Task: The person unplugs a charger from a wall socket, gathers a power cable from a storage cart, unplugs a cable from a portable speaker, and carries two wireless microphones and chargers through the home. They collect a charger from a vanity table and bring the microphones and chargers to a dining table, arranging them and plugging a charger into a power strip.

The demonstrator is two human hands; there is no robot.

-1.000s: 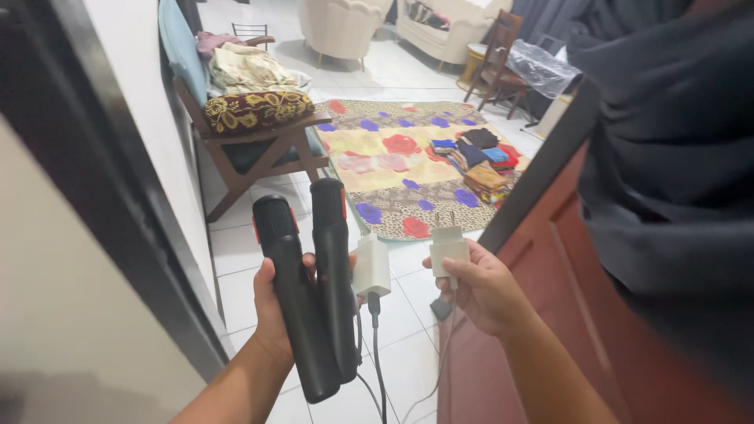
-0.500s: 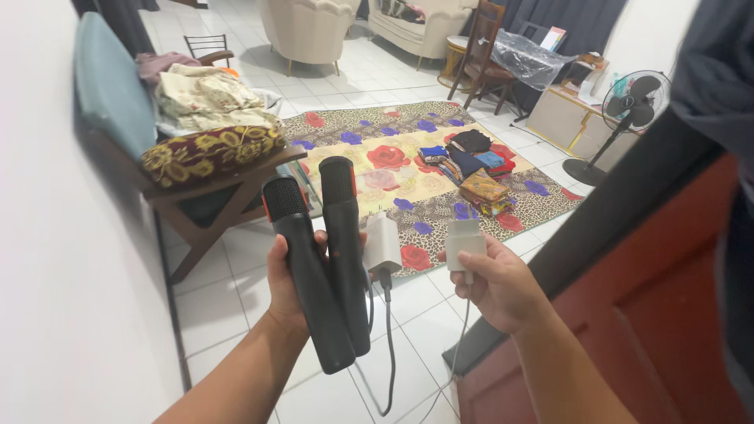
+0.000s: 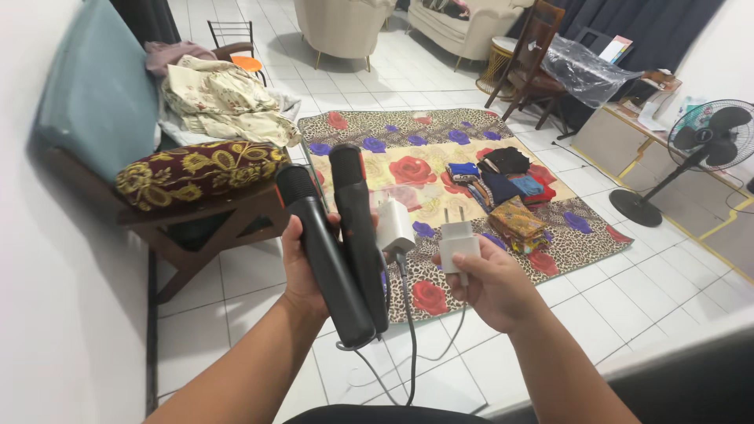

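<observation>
My left hand grips two black microphones side by side, heads pointing up and away, together with a white charger block whose dark cable hangs down. My right hand holds a second white plug adapter with two prongs pointing up; its thin white cable droops below. Both hands are held out in front of me above the white tiled floor.
A floral and leopard-print rug lies ahead with a pile of folded clothes on it. A wooden bench with a patterned bolster and linens stands at left. A standing fan, chairs and sofas are at the back and right.
The view has moved forward past the red door and dark frame into the room. Both hands keep the same hold on the microphones and chargers.
</observation>
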